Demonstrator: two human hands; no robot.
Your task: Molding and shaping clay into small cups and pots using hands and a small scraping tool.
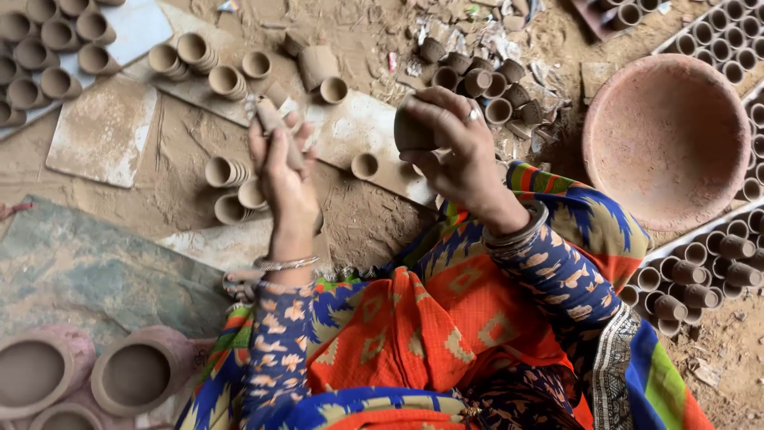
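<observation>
1. Partly hidden: dark clay cup (411, 131), wrapped by right hand (455, 151), raised above pale board (362, 127).
2. Left hand (284, 171): closed around clay-smeared tool (276, 127), tip indistinct.
3. Nearby: large terracotta bowl (667, 135), cut off by no edge.

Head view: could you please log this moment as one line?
left hand: holds clay tool | right hand: grips small clay cup | large clay bowl: on ground, right
</observation>
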